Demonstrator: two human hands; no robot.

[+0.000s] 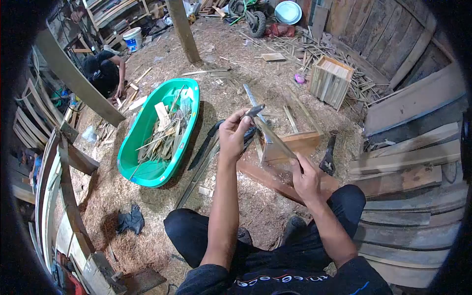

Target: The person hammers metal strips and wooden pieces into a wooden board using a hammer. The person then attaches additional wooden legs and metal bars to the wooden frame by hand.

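Loose shavings all over the floor (pixel 162 199); footing looks iffy. Stacked boards (pixel 408 216) near the right knee, likely cramping that elbow. Green tub (pixel 129 147) front left, scrap wood (pixel 169 130) inside, clear of the arms. Another person (pixel 103 71) crouched back left, well apart. Open wooden frame (pixel 295 146) right under the work: can't drop the hands straight down without hitting it. Crate (pixel 327 88) farther back, no obstacle. Dark tool (pixel 328 157) on the ground just beside the frame, type unclear; worth minding near the foot.

Right hand (pixel 306 179): fingers curled round the near end of a wooden strip (pixel 278 140). Left hand (pixel 233 137): higher, thumb and fingers pinching a dark piece (pixel 255 109). Strip slants up between the hands, over the frame, upper end at the dark piece; joined or just touching, can't tell.

To do it well, I'd say: right grip firm, strip steady, left pinch light, fingertips back from the tip in case it's sharp. Small, even moves.
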